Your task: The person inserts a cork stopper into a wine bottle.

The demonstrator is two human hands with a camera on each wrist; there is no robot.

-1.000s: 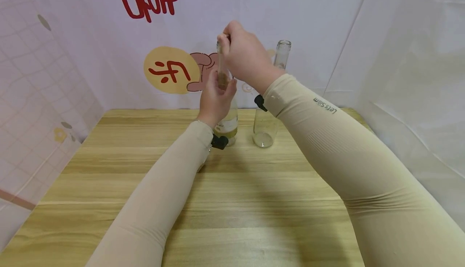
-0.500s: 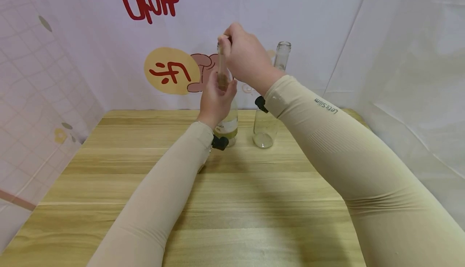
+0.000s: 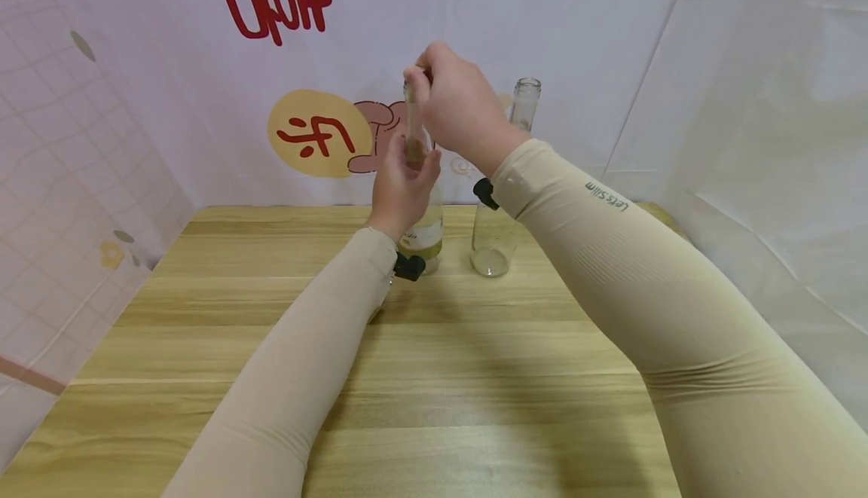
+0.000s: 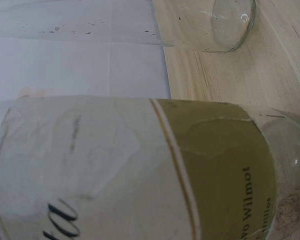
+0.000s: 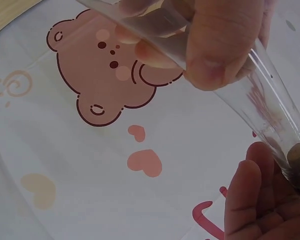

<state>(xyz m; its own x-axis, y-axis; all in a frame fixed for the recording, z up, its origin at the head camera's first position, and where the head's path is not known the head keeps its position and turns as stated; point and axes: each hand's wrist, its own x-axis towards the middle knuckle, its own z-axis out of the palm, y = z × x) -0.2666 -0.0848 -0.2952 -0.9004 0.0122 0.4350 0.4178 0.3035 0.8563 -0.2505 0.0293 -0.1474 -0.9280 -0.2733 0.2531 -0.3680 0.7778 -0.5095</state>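
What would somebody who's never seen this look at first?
Probably the labelled bottle on the table: the left hand grips its neck, and the right hand curls at its mouth, by a brown plug. Next, the plain bottle standing to its right, and the big red writing high on the white sheet behind.

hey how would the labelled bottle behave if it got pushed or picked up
The labelled bottle looks like glass, so it's probably stiff and could crack in a fall. Being tall with a narrow neck, it may tip if pushed up high, and its round body would likely roll once down. The wrinkled label may grip better than the bare glass.
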